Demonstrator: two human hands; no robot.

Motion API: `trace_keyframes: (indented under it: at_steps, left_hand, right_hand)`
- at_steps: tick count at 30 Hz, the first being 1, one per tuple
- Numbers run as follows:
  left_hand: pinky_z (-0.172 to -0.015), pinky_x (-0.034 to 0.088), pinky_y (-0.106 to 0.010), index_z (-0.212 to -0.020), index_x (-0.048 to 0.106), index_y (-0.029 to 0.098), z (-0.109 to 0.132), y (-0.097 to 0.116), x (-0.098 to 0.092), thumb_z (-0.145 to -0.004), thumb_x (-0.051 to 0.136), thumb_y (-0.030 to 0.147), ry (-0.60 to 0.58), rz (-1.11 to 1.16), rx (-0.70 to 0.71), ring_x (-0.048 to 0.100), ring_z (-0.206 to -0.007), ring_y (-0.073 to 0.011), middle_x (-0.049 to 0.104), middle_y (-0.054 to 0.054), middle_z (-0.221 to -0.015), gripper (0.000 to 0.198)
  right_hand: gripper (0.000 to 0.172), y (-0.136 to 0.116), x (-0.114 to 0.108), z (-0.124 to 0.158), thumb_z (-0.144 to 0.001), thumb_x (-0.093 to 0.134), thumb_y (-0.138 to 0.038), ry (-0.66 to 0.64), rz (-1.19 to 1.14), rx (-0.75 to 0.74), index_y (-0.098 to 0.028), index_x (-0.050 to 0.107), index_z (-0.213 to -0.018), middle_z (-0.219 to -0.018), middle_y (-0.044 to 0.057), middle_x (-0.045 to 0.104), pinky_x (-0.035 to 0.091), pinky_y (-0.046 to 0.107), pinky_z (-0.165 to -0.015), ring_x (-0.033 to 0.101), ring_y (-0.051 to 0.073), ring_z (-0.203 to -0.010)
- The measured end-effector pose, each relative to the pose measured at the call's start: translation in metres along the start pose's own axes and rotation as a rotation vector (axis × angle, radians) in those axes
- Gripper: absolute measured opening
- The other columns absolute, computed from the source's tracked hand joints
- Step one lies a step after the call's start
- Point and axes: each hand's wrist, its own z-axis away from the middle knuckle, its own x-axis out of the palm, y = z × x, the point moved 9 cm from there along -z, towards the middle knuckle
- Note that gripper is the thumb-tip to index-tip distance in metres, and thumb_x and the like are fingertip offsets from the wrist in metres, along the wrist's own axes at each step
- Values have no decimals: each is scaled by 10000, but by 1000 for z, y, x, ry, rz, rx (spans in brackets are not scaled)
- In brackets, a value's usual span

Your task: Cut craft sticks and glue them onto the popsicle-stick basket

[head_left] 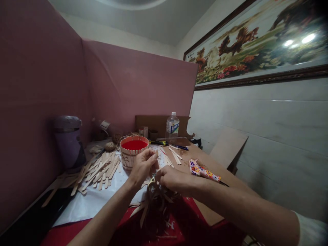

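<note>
Close together beside the round tub, my left hand and my right hand have their fingers bent in a pinch. Whatever lies between the fingertips is too small and too hidden to name. Just below the hands is a pair of scissors with gold-coloured metal, its lower part dark and hard to see. Wooden craft sticks cover the outside of the tub, which has a scalloped rim and a red inside. Loose sticks and slivers lie below the hands.
Many flat craft sticks lie piled at left on a white sheet. A purple container stands behind them. Farther back are a plastic bottle, a yellow-black cutter and a blue pen. A flower-patterned glue gun lies right.
</note>
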Motion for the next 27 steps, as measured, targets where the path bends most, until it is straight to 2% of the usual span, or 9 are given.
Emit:
trace_keyframes:
  at_steps: [5,7,10,12,14,17,22,24,27]
  left_hand:
    - [-338,274,-174,-678,486,165,-2,-3,-2,-728,567,423,8,-53,-2,401,-351,-74,521,31,-467,275]
    - [-369,289,-180,-659,498,172,-2,-1,-3,-740,553,407,23,-150,48,403,-370,-78,509,33,-465,254]
    - [-472,338,-202,-622,536,186,2,6,-1,-756,533,334,34,-366,190,457,-456,-101,525,20,-501,200]
    - [-519,341,-216,-629,559,202,5,8,2,-756,522,283,38,-491,248,481,-501,-118,542,14,-531,155]
    - [-532,324,-224,-646,568,217,6,9,2,-751,521,258,50,-569,261,483,-517,-131,546,14,-541,122]
    - [-543,299,-229,-672,568,229,7,10,0,-761,510,251,77,-650,269,478,-530,-141,549,14,-554,108]
    - [-566,298,-247,-726,576,231,7,20,-9,-809,467,274,171,-811,329,514,-573,-160,573,-8,-605,144]
    - [-595,324,-254,-786,575,232,7,30,-24,-823,459,302,307,-833,369,536,-619,-170,588,-15,-652,141]
    - [-708,377,-279,-941,542,219,15,48,-63,-839,437,337,669,-795,448,551,-789,-189,602,-46,-860,187]
  right_hand:
    - [253,-5,-12,0,-584,498,-38,-71,368,-15,-183,450,-382,-336,-45,390,240,237,-433,335,79,-348]
    - [266,-20,-26,0,-666,531,-117,49,525,-152,-183,477,-414,-384,-9,448,252,252,-455,375,99,-386]
    - [148,-53,-52,13,-761,505,-152,411,641,-466,-168,611,-658,-660,75,619,321,272,-561,512,159,-590]
    - [180,-61,-53,19,-766,479,-96,471,618,-619,-178,632,-814,-813,80,646,347,270,-641,548,174,-727]
    - [236,-60,-48,16,-731,466,-38,416,586,-677,-192,635,-788,-781,46,640,352,255,-646,544,161,-724]
    - [231,-50,-50,7,-692,468,-16,422,548,-635,-188,621,-677,-673,18,615,345,247,-609,522,145,-652]
    - [128,-43,-49,-17,-718,540,-145,399,364,-564,-184,586,-605,-619,5,591,378,262,-594,523,141,-615]
    - [105,-38,-45,-33,-708,542,-175,327,117,-494,-184,563,-605,-581,-18,554,403,247,-531,508,120,-544]
    - [43,-28,-31,-56,-650,571,-203,210,-311,-364,-180,535,-656,-551,-50,507,412,217,-400,463,89,-441]
